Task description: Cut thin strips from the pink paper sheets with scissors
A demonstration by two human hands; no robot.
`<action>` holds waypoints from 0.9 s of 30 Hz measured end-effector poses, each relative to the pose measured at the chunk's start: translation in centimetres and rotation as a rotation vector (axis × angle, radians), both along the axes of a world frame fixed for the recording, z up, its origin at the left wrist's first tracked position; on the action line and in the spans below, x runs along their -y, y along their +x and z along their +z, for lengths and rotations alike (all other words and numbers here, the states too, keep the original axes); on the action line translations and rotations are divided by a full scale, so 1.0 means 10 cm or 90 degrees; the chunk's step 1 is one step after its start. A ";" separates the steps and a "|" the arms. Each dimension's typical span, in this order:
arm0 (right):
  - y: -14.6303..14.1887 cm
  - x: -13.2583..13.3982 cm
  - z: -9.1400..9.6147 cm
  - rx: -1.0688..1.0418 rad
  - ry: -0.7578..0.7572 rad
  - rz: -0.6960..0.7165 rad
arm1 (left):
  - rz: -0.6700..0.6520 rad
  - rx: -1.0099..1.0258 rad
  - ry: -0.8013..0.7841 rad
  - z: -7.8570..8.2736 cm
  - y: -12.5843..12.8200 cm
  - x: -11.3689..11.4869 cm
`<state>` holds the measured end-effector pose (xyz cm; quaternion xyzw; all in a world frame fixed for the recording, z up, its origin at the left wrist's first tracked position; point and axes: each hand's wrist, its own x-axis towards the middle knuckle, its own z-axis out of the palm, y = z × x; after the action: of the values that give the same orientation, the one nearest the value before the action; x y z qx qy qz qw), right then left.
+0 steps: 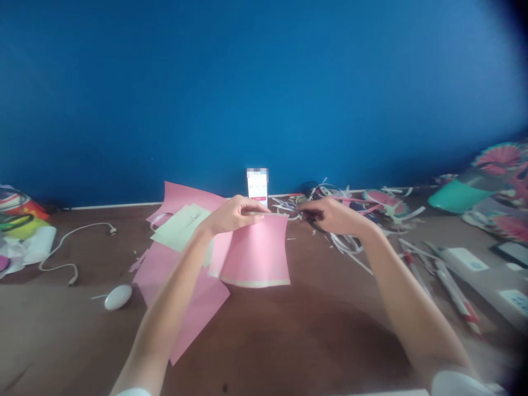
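Note:
My left hand (237,214) pinches the upper edge of a pink sheet of paper (256,253), which hangs down with a pale strip along its lower edge. To its right, my right hand (325,214) is closed around dark-handled scissors (314,221), blurred and partly covered by the fingers. The blades point left, close to the sheet's upper right corner; I cannot tell whether they touch it. Under and beside my left forearm lie more pink sheets (193,324) and a pale green sheet (181,223).
A lit phone (258,186) stands against the blue wall. Paper strips (346,242) lie in a tangle at right, near pens (456,291), a power strip (474,275) and a green bottle (466,192). On the left are a white cable (61,242) and a white oval object (117,297).

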<state>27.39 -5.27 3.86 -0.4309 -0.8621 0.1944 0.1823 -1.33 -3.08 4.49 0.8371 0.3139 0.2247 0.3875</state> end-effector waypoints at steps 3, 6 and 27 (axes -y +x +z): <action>0.01 0.00 0.00 0.000 -0.007 0.003 | 0.001 -0.005 -0.005 0.01 -0.01 0.00; 0.03 -0.01 -0.01 0.006 -0.016 0.008 | 0.007 -0.008 -0.008 0.02 -0.02 0.00; 0.02 -0.06 -0.09 0.014 0.104 -0.073 | 0.034 -0.132 -0.020 -0.48 0.16 -0.17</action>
<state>27.55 -4.70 2.96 -0.4656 -0.8508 0.1082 0.2184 0.28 -1.39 -0.35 0.8410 0.3780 0.1422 0.3601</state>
